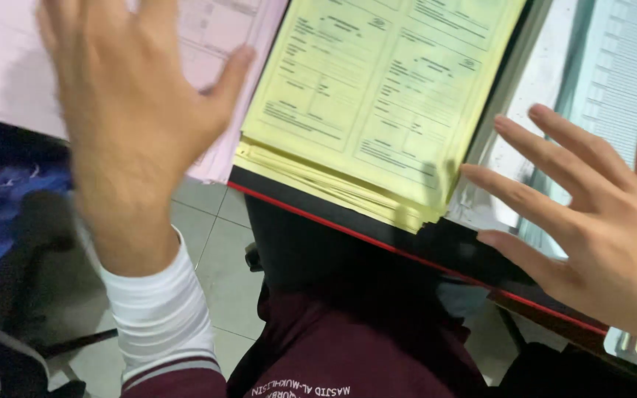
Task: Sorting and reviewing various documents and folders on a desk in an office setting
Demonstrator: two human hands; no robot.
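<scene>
Paper sorting at a desk edge — the step judged to be in hand is the squaring or shifting of two stacks of forms. A thick stack of yellow forms [385, 96] lies on the dark desk [436, 247], its near corner overhanging the red-trimmed edge. Just beside it, to the left, a stack of pink forms [9, 66] is seen, partly covered.

Left hand [123, 103]: spread wide, fingers blurred, held flat over the pink forms with the thumb reaching toward the yellow stack's left edge. Nothing is gripped; whether the palm actually presses the paper cannot be told.

Right hand [599, 221]: fully open, fingers splayed, fingertips near the yellow stack's right edge — apart from it, holding nothing.

A closing of both hands on the yellow stack's sides would be called for next, it is judged. A white striped cuff [160, 309] and tiled floor [215, 243] are noted below.
</scene>
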